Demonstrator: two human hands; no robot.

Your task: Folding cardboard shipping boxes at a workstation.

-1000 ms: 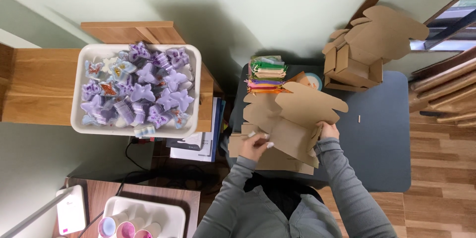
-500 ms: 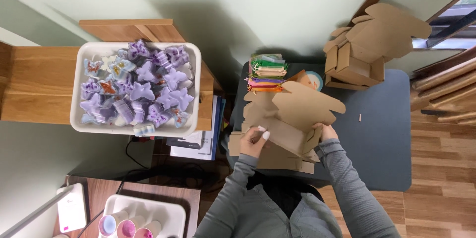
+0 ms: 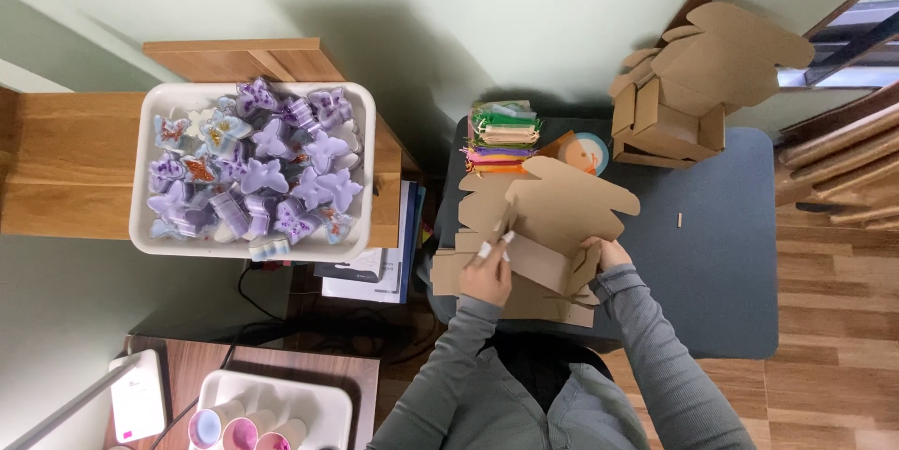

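- I noted a white tray (image 3: 367, 169) of purple butterfly pieces (image 3: 272, 174) far left, well apart from the hands.
- Left hand (image 3: 487, 274) gripped the near-left wall of the cardboard box blank (image 3: 552, 216), fingers pinched on it.
- Blank lay on the dark mat (image 3: 730, 253), partly folded.
- Right hand (image 3: 613, 253) rested on the blank's right edge; probably closed on it, but the fingers were hidden.
- Folded boxes (image 3: 688, 94) sat beyond.
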